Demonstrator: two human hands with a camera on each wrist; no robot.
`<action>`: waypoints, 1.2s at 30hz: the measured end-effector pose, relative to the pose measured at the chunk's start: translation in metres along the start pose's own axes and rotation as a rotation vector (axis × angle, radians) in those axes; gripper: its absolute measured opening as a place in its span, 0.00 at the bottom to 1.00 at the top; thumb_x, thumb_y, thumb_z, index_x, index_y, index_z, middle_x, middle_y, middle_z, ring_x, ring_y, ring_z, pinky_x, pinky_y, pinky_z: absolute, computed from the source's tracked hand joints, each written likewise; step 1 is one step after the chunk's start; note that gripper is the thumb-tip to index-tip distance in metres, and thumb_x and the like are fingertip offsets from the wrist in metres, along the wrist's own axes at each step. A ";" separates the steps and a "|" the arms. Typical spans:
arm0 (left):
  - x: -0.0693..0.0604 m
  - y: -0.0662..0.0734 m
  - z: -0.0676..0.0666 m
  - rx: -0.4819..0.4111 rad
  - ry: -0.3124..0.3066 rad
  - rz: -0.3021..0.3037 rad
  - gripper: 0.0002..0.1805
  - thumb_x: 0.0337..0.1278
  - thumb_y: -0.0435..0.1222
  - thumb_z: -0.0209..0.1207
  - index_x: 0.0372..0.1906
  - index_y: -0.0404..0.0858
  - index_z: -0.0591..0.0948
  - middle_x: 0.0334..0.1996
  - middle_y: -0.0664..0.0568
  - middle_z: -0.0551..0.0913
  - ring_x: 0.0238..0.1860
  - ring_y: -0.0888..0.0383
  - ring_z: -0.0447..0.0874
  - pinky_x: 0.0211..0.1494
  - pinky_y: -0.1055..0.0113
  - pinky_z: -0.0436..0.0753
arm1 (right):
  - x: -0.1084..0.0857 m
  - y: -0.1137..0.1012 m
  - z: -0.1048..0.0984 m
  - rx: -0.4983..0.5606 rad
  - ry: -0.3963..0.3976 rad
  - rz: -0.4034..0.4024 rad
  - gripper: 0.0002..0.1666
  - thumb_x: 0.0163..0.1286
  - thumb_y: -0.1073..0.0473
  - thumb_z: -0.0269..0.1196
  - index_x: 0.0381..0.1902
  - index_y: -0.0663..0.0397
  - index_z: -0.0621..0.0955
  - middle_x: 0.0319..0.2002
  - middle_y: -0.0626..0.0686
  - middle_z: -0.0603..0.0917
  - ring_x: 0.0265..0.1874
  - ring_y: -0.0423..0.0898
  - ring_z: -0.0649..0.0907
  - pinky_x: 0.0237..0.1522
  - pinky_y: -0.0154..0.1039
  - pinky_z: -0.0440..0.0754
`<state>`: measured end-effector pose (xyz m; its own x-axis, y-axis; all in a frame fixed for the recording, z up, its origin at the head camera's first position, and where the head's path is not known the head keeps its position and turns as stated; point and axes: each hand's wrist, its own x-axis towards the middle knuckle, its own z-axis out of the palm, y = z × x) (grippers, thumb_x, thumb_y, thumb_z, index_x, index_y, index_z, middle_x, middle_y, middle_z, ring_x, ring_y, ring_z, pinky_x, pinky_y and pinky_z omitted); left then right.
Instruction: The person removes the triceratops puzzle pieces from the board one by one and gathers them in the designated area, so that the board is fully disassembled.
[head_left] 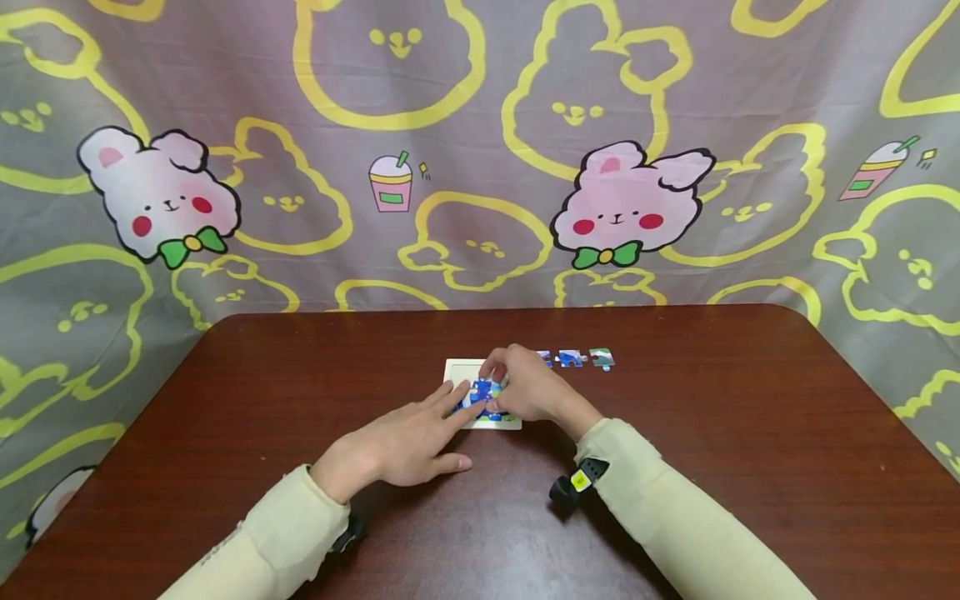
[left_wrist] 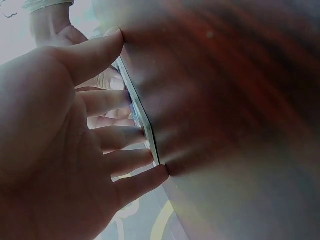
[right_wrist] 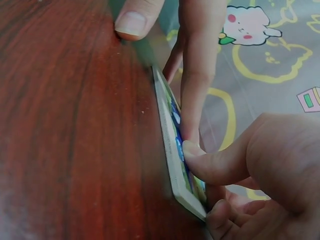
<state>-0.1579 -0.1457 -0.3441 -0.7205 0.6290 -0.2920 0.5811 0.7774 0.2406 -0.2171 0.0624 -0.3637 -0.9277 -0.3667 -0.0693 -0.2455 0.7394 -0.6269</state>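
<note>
A white-framed puzzle board point(head_left: 452, 367) with blue and green pieces lies on the table. My left hand point(head_left: 408, 437) rests fingers spread over its left part, thumb out near the front edge; in the left wrist view the fingertips of this hand point(left_wrist: 75, 125) meet the board's edge point(left_wrist: 142, 117). From the right, my right hand point(head_left: 532, 387) pinches a blue piece point(head_left: 482, 388) over the board between thumb and index finger. Seen from the right wrist, the thumb of this hand point(right_wrist: 270, 160) is low against the pieces, beside the frame point(right_wrist: 172, 170); its fingers partly hide the piece.
Behind my right hand, loose pieces lie in a row: one partly hidden point(head_left: 544, 358), a blue one point(head_left: 571, 358) and a green one point(head_left: 602, 358). The brown table point(head_left: 300, 358) reaches back to a patterned curtain point(head_left: 465, 167).
</note>
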 end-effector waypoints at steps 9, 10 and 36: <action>0.000 0.001 -0.001 -0.002 -0.004 -0.009 0.41 0.79 0.54 0.57 0.87 0.49 0.57 0.88 0.44 0.47 0.87 0.38 0.46 0.80 0.38 0.67 | -0.003 0.000 0.002 0.017 0.040 0.000 0.20 0.58 0.66 0.79 0.48 0.50 0.87 0.43 0.54 0.83 0.37 0.47 0.82 0.44 0.42 0.83; 0.000 0.001 -0.001 -0.002 -0.004 -0.010 0.41 0.79 0.54 0.57 0.87 0.49 0.56 0.88 0.44 0.47 0.87 0.38 0.47 0.81 0.38 0.68 | -0.004 0.000 0.002 0.022 0.042 -0.002 0.20 0.58 0.67 0.79 0.48 0.50 0.87 0.43 0.53 0.83 0.37 0.46 0.82 0.43 0.41 0.82; 0.002 0.004 -0.001 -0.009 -0.027 -0.046 0.41 0.79 0.55 0.56 0.87 0.52 0.55 0.89 0.45 0.45 0.88 0.40 0.45 0.81 0.39 0.67 | -0.005 0.008 0.001 0.102 0.025 -0.043 0.25 0.59 0.67 0.80 0.52 0.52 0.83 0.37 0.50 0.85 0.31 0.44 0.82 0.38 0.37 0.81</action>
<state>-0.1571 -0.1415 -0.3428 -0.7359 0.5927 -0.3274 0.5441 0.8054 0.2351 -0.2141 0.0696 -0.3686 -0.9238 -0.3822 -0.0219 -0.2568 0.6612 -0.7049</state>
